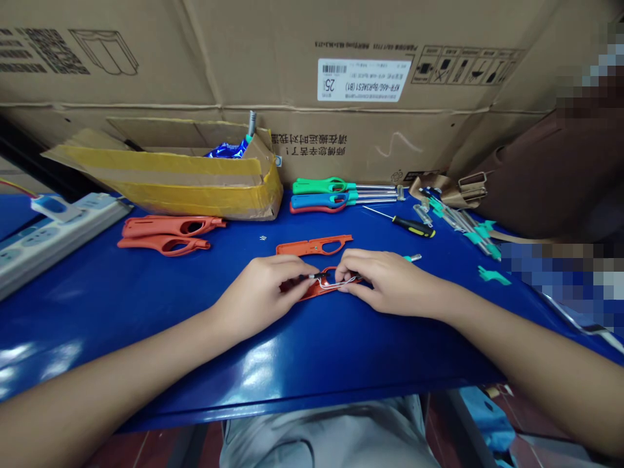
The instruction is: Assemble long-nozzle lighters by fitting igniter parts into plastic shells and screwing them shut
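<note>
An orange lighter shell half [312, 294] lies on the blue table under my hands, its hollow side up. My left hand [266, 286] is closed over its left part, thumb and forefinger pinching a small black part with white wires [327, 284]. These thin wires run across the shell to my right hand [385, 279], whose fingertips are pinched on them at the shell's right end. A dark piece shows under those fingers, mostly hidden. Just behind lies a matching orange shell half [312, 246]. A teal-and-metal piece [413, 258] pokes out behind my right hand.
Orange shell halves [168, 234] lie at left, near a power strip [63, 227] and a taped cardboard box [195, 182]. Green, blue and red lighters [322, 195], a screwdriver [412, 225] and metal tubes with teal parts [463, 224] lie behind and right. A big carton [244, 65] stands behind.
</note>
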The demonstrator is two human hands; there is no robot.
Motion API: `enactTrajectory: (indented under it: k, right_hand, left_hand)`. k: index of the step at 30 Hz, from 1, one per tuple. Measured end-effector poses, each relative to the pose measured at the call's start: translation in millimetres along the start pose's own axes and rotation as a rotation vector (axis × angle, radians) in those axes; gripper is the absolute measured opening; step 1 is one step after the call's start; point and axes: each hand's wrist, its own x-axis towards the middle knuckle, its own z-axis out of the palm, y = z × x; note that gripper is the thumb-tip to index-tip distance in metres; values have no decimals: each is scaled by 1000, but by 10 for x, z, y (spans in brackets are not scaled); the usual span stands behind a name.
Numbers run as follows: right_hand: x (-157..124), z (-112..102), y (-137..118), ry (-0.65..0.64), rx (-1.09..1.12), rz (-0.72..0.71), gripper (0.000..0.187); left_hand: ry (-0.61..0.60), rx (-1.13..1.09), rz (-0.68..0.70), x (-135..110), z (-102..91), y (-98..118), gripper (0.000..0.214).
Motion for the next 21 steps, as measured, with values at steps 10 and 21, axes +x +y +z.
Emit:
enactTrajectory:
  k: [10,21]
  right_hand:
    - [8,-5,21,1,-23,-35,6]
    - [8,22,-15,27,-45,-21,7]
  left_hand:
    - [-12,1,-9,-8,-1,-2,16]
    - [-7,0,5,-7,19,-18,17]
